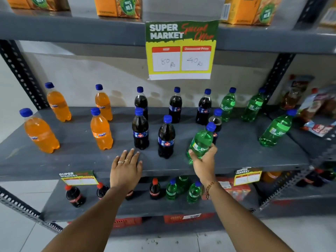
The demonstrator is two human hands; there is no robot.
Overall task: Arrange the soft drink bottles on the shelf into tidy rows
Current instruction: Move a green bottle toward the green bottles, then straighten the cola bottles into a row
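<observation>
A grey shelf (245, 157) carries blue-capped bottles. Several orange Fanta bottles (101, 130) stand at the left, several dark cola bottles (140, 132) in the middle. Three green Sprite bottles (275, 130) stand at the right. My right hand (204, 163) grips a fourth green Sprite bottle (201, 140) at its lower half, tilted, at the front just ahead of a cola bottle (216, 122). My left hand (126, 169) lies flat on the shelf's front edge, fingers spread, holding nothing, just in front of the cola bottles.
A "Super Market" price sign (181, 50) hangs from the upper shelf, which holds orange juice cartons (118, 6). The lower shelf holds small red-capped cola bottles (75, 196) and green bottles (171, 190). Snack packets (316, 110) lie on the neighbouring shelf at the right.
</observation>
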